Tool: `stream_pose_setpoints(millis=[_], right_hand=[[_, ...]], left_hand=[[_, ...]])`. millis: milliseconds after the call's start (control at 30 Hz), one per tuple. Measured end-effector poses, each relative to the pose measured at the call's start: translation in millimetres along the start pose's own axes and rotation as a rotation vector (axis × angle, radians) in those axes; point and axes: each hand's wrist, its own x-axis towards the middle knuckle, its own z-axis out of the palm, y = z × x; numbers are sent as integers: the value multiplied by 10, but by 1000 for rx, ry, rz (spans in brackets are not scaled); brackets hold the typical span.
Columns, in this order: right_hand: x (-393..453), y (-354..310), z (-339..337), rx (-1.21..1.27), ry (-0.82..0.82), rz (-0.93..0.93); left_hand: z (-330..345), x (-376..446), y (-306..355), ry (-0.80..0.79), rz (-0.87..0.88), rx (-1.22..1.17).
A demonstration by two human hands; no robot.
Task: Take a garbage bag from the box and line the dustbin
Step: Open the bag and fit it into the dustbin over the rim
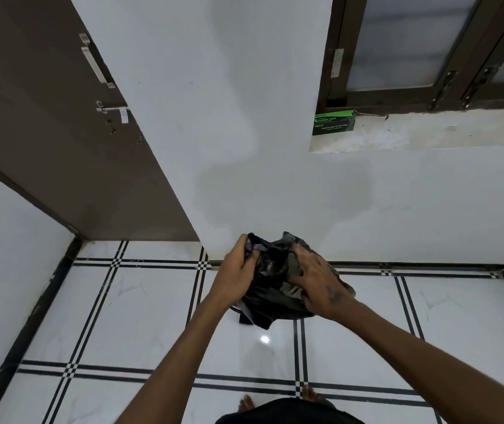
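A crumpled black garbage bag [270, 281] covers a dustbin at the foot of the wall; the bin itself is almost fully hidden under the plastic. My left hand [235, 272] grips the bag's left edge with curled fingers. My right hand [316, 278] lies on the bag's right side with spread fingers pressing the plastic down. The green garbage bag box [333, 122] stands on the window ledge at the upper right, well away from both hands.
A brown door [61, 133] with a latch stands open at the left. A dark-framed window [428, 50] sits above the white ledge [428, 133]. White floor tiles [152, 316] with black stripes run underfoot; my toes show at the bottom.
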Motion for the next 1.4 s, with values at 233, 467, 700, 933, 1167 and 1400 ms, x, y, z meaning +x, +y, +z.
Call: stream_pose_setpoints(millis=[233,467,700,933,1167,1400], right_hand=[[111,82,-87,37,172,290],[-122,481,-92,40,-158,499],[-118,395,-112,-45,-30,503],[-184,531,-75,107,-42,675],[-130,474,85,324,-62,738],[-582,550,586,395,-737,522]], left_hand=[[-158,-59,63,-60,-74,-255],[-356,-36,-233,105,-142,547],[-367,-61,-588,285,-258,730],[-588,-102,-842,416,-233,779],[-361,-173,-978,71,-117,527],[51,-691,-1457,27,-375,626]])
